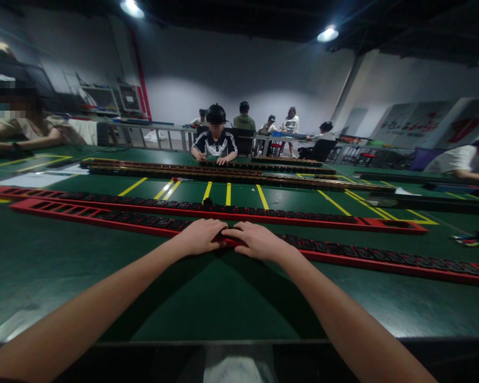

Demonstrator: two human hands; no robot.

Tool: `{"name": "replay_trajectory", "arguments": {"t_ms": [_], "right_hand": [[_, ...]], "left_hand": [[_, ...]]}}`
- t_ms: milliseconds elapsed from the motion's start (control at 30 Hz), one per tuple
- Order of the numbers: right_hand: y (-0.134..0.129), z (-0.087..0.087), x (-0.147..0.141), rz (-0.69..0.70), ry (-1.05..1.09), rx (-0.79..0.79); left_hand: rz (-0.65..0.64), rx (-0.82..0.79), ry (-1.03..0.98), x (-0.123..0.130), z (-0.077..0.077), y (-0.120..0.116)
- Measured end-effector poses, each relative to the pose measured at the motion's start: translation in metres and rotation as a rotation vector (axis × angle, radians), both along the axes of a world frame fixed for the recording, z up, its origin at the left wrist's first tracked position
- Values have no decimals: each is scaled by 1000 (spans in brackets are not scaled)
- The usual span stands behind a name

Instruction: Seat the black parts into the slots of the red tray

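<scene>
Lettering (409,125) on the wall banner (443,114) seems unreadably blurred.

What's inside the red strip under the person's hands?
The nearer red strip holds black pieces, with open slots near the left end. The left hand and right hand cover part of its middle, hiding what sits there.

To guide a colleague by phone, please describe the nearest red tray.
Find the green table. Across it lie a nearer tray and a farther tray, both long, red and with black parts. Choose the nearer: only it runs past the picture's right edge.
</scene>
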State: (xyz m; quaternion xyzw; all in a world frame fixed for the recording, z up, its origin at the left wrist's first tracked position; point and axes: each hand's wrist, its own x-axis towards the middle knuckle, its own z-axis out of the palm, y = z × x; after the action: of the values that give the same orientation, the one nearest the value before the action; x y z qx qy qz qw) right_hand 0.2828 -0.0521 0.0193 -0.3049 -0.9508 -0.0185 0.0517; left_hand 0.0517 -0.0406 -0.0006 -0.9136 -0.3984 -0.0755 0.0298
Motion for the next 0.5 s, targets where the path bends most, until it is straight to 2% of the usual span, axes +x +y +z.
{"name": "replay_trajectory", "arguments": {"t_ms": [267,500], "right_hand": [[0,1,0,-24,24,-51],[-1,2,0,-21,13,-45]], "left_hand": [[-26,-7,-7,1,1,0],[1,-6,-6,1,-1,1]]}}
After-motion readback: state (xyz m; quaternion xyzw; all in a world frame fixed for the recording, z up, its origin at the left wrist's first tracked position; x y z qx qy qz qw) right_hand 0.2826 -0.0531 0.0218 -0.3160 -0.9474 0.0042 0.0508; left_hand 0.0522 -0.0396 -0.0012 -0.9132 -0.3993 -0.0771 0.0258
